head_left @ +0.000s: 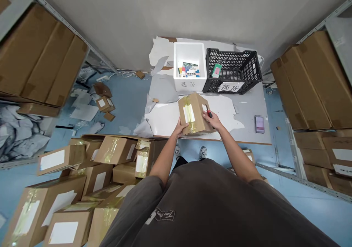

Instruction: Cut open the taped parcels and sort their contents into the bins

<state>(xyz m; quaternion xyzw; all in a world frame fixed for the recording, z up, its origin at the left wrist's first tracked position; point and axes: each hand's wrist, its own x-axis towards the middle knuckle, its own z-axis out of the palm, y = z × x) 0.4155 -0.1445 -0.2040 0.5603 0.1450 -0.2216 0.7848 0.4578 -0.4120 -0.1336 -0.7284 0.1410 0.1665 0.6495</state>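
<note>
Grey tbl (249,131) w/ torn paper (166,119); taped cardboard box (198,117) at its 6 o'clock edge, prob. for reach. L hand (180,128) half-curled, gripping box's 7 o'clock corner, prob. steadying it; R hand (213,121) closed round red-black tool (209,113), 3 o'clock. Smooth bin (190,89), 12 o'clock; lattice plastic crate (211,87), 1 o'clock.

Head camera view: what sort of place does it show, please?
Probably a parcel-handling room, perhaps for returned goods: taped cartons are piled near the table, the left hand holds another taped box, and the white bin and black crate bear handwritten labels.
</note>
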